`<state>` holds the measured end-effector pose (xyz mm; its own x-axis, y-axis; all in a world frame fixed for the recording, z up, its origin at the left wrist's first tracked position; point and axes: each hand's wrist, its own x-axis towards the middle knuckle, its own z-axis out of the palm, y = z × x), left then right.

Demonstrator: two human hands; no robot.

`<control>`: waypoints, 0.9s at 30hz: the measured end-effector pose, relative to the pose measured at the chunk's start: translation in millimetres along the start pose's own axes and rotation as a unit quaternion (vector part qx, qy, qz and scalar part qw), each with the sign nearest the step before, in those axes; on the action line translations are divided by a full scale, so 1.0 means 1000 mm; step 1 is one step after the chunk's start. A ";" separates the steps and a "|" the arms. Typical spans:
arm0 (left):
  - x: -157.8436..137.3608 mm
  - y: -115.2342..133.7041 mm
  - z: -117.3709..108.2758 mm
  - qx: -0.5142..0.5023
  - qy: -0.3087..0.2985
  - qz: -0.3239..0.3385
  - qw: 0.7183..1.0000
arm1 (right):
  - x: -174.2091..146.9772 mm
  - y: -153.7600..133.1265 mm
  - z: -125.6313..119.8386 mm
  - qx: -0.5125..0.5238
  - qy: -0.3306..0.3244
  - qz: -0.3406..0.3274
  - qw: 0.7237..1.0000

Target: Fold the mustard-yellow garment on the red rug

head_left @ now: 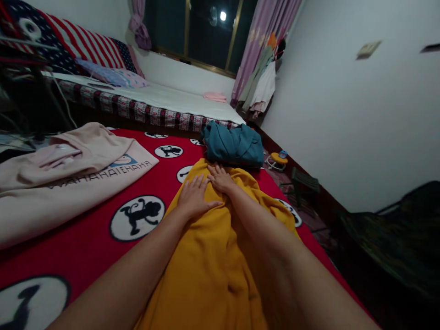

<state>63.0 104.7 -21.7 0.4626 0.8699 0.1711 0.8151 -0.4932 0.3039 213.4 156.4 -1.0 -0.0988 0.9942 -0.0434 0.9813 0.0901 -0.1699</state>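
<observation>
A mustard-yellow garment (pixel 206 256) lies spread over the red bedding, with wrinkles running along it. My left hand (pixel 196 197) rests flat on its far part, fingers and thumb apart. Just to the right and slightly farther off, my right hand (pixel 220 178) also lies on the yellow cloth with its fingers stretched out. Beyond the fingertips sits a folded teal garment (pixel 233 144). On the left is a pale pink sweatshirt (pixel 79 178) with dark lettering, loosely folded over itself.
Red bedding (pixel 85 247) with black monkey figures in white circles spreads under the clothes. Behind it runs a white-topped bed (pixel 172 98) with pillows. At right, a small stool (pixel 304 181) and a dark camouflage-patterned chair (pixel 395 233) stand by the wall.
</observation>
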 end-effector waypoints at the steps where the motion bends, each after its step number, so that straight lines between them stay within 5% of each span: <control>1: 0.000 -0.001 -0.001 0.002 -0.001 0.009 1.000 | -0.011 0.003 -0.001 0.002 -0.005 -0.008 1.000; 8: -0.005 -0.001 -0.005 0.030 0.002 0.030 0.999 | -0.152 0.047 -0.016 0.099 0.011 -0.120 0.988; 12: -0.015 0.011 -0.008 0.070 0.010 0.019 0.997 | -0.256 0.066 -0.015 0.078 0.143 -0.021 0.986; 16: -0.039 0.031 -0.016 0.130 -0.013 0.018 0.991 | -0.332 0.076 0.002 0.032 0.150 0.126 0.980; 22: -0.082 0.035 -0.017 0.076 0.033 0.110 0.990 | -0.363 0.079 0.022 0.018 0.161 0.192 0.968; 25: -0.091 0.024 -0.010 0.054 0.000 0.140 0.989 | -0.357 0.089 0.014 0.044 0.184 0.200 0.961; 27: -0.093 0.019 -0.009 0.044 0.002 0.144 0.989 | -0.353 0.103 0.002 0.125 0.231 0.244 0.933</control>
<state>32.0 14.3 -23.1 0.6790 0.6932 0.2419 0.6768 -0.7187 0.1597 349.3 -185.0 -5.3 0.4893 0.8372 0.2444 0.8156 -0.3400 -0.4682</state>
